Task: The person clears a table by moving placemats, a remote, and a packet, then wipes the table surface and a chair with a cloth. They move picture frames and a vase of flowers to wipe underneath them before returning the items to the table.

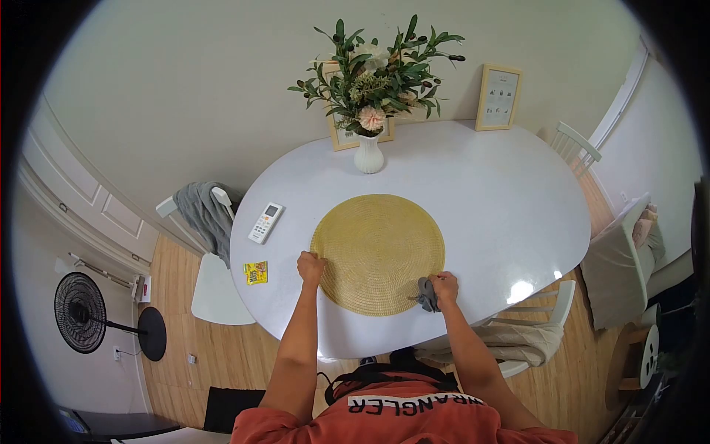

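A round, golden woven placemat [379, 251] lies on the white oval table [510, 192]. At its left edge, my left hand [311, 268] is closed with the fingers on the rim. My right hand [445, 287] grips a crumpled grey cloth [427, 294], which hangs over the mat's lower right edge. Whether the right fingers also pinch the mat is hidden. Left of the mat are a white remote control [265, 223] and a small yellow snack packet [256, 273].
Behind the mat stands a white vase [368, 155] of leafy stems and flowers. A framed print [498, 98] leans at the back wall, another behind the vase. Chairs surround the table, one with a grey blanket [207, 214]. A black fan [80, 312] stands at left.
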Motion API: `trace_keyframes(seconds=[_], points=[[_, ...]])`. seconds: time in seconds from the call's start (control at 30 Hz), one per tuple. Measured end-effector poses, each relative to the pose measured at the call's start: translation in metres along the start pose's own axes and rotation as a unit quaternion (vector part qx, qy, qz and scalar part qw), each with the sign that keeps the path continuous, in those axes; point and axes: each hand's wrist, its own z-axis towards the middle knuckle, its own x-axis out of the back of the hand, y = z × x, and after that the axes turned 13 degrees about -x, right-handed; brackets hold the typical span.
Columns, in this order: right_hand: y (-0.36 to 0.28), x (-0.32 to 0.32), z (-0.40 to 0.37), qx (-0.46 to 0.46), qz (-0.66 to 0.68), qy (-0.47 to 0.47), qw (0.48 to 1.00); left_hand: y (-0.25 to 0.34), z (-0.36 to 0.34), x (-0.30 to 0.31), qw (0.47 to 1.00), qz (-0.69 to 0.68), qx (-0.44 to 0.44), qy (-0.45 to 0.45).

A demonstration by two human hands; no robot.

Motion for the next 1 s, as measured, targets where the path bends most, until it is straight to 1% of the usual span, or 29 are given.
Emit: trace_keyframes(seconds=[0.03,0.07,0.13,0.17,0.23,0.37,0.43,0.47,0.53,0.57,0.63,0.67,0.73,0.77,0.83,0.87,0.93,0.97,1.0], points=[[0.002,-0.001,0.001,0.004,-0.021,0.031,0.999,0.002,-0.001,0.001,0.999,-0.032,-0.003,0.019],[0.000,-0.001,-0.002,0.005,-0.021,0.031,0.999,0.000,0.000,-0.004,0.999,-0.032,-0.003,0.019],[-0.001,0.000,-0.007,0.003,-0.050,0.059,0.997,-0.003,-0.001,-0.014,0.993,-0.077,-0.025,0.087],[0.001,-0.001,-0.005,0.002,-0.049,0.061,0.997,-0.003,0.000,-0.015,0.993,-0.078,-0.026,0.085],[0.005,-0.003,0.000,0.003,-0.022,0.050,0.999,-0.005,0.001,-0.017,0.996,-0.023,-0.027,0.079],[0.004,-0.003,-0.001,0.013,-0.013,0.053,0.998,-0.007,0.002,-0.009,0.995,-0.042,-0.007,0.092],[0.004,-0.003,-0.004,0.033,-0.042,0.075,0.996,-0.006,0.001,-0.010,0.994,0.024,-0.070,0.086],[0.005,-0.003,-0.007,0.027,-0.042,0.079,0.996,-0.008,-0.001,-0.013,0.994,0.022,-0.073,0.080],[0.002,-0.001,-0.008,0.024,-0.026,0.080,0.996,-0.008,-0.002,-0.023,0.983,0.032,-0.133,0.119],[0.004,-0.001,-0.004,0.018,-0.024,0.086,0.996,-0.002,-0.004,-0.022,0.984,0.029,-0.138,0.113],[0.014,-0.002,0.011,-0.006,0.062,0.051,0.997,0.013,-0.008,-0.017,0.992,-0.003,-0.095,0.087],[0.016,0.003,0.014,-0.010,0.062,0.056,0.996,0.015,-0.010,-0.019,0.994,-0.014,-0.081,0.077],[0.019,0.014,0.021,-0.006,0.109,0.012,0.994,0.018,-0.009,-0.019,0.996,-0.010,-0.062,0.064],[0.021,0.021,0.027,-0.007,0.108,0.017,0.994,0.020,-0.008,-0.021,0.996,-0.013,-0.063,0.061],[0.026,0.034,0.036,-0.012,0.102,-0.014,0.995,0.021,-0.008,-0.022,0.996,-0.004,-0.057,0.068],[0.027,0.038,0.041,-0.016,0.101,-0.012,0.995,0.021,-0.008,-0.021,0.996,-0.004,-0.057,0.064],[0.026,0.041,0.054,-0.013,0.103,-0.047,0.993,0.023,-0.011,-0.020,0.994,-0.030,-0.085,0.066],[0.022,0.041,0.056,-0.015,0.103,-0.047,0.993,0.024,-0.011,-0.023,0.994,-0.030,-0.085,0.063],[0.016,0.039,0.055,0.012,0.065,-0.052,0.996,0.024,-0.012,-0.027,0.994,0.006,-0.090,0.067]])
